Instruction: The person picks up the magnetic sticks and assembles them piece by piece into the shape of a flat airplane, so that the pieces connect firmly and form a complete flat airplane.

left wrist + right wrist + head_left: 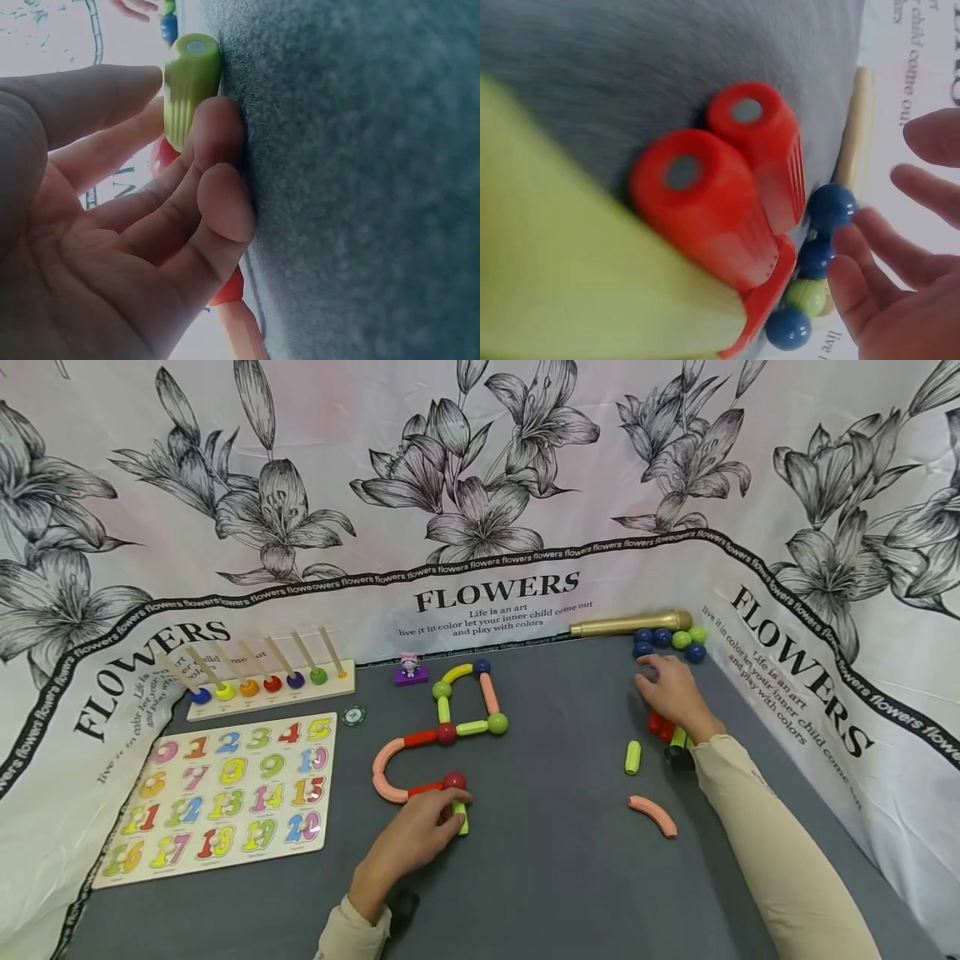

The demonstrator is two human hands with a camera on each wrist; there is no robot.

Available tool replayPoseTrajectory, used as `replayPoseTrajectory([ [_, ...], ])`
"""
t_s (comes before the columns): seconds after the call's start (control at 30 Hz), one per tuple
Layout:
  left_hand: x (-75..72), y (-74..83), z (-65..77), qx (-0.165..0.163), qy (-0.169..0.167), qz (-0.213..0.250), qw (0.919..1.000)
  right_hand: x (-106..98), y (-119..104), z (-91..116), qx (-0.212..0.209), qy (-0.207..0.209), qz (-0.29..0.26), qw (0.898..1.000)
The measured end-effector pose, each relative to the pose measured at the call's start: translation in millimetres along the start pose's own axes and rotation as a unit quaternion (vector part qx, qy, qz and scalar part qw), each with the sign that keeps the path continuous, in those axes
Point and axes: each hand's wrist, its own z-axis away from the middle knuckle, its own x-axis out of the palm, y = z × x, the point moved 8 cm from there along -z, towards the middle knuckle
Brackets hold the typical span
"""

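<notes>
My left hand (411, 837) is at the lower end of a chain of magnetic rods and balls. It pinches a lime-green magnetic rod (187, 94) between thumb and fingers, just below a red ball (454, 780). From that ball the chain runs through red rods and a curved salmon piece (384, 768) up to a closed loop with a blue ball (482, 667). On the right, my right hand (675, 693) reaches toward several blue balls (832, 208) and green balls (681, 639), its fingers spread and holding nothing. Beneath its wrist lie red rods (705, 202).
A number puzzle board (217, 802) and a peg counting board (270, 693) occupy the left side. A small figure on a purple base (411, 676) and a gold microphone (630, 624) stand near the backdrop. A loose green rod (633, 757) and curved salmon rod (654, 817) lie right of centre.
</notes>
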Motion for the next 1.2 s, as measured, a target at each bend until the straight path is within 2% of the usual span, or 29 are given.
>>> replayPoseTrajectory([
  [0.03,1.4,-5.2,0.5,0.0,0.004,0.001,1.0,0,2,-5,0.007,-0.003,0.002,1.0],
  [0.1,-1.1,-7.1,3.3,-0.021,0.008,0.011,0.9997,0,8,-13,0.025,-0.007,0.004,1.0],
  [0.23,-16.6,11.1,12.4,-0.065,0.022,0.037,0.997,-5,22,-26,0.051,0.001,0.009,0.999],
  [0.3,-25.2,23.1,17.7,-0.085,0.037,0.04,0.9949,-10,31,-31,0.057,0.012,0.019,0.998],
  [0.37,-29.0,28.2,21.3,-0.099,0.058,0.043,0.9925,-17,40,-34,0.061,0.021,0.038,0.997],
  [0.43,-24.8,20.0,23.5,-0.11,0.079,0.038,0.99,-25,49,-34,0.069,0.025,0.06,0.996],
  [0.57,2.8,-20.7,24.0,-0.158,0.079,0.044,0.9834,-38,64,-28,0.088,0.009,0.101,0.991],
  [0.63,8.6,-23.2,25.2,-0.196,0.069,0.041,0.9772,-41,69,-27,0.088,-0.004,0.12,0.989],
  [0.7,5.1,-11.5,26.6,-0.225,0.068,0.037,0.9712,-40,74,-28,0.09,-0.021,0.135,0.987],
  [0.8,-5.6,10.6,28.9,-0.24,0.095,0.015,0.9661,-35,82,-31,0.096,-0.044,0.152,0.983],
  [0.9,-5.3,4.8,27.1,-0.245,0.118,-0.017,0.9622,-31,87,-35,0.1,-0.052,0.163,0.98],
  [1.03,-5.4,-7.2,21.5,-0.26,0.119,-0.049,0.9571,-27,86,-45,0.092,-0.035,0.165,0.981],
  [1.13,-13.4,-5.5,18.1,-0.262,0.117,-0.034,0.9572,-25,83,-54,0.092,-0.021,0.164,0.982],
  [1.2,-22.1,-0.7,17.0,-0.261,0.117,0.0,0.9582,-25,78,-62,0.092,-0.015,0.164,0.982],
])
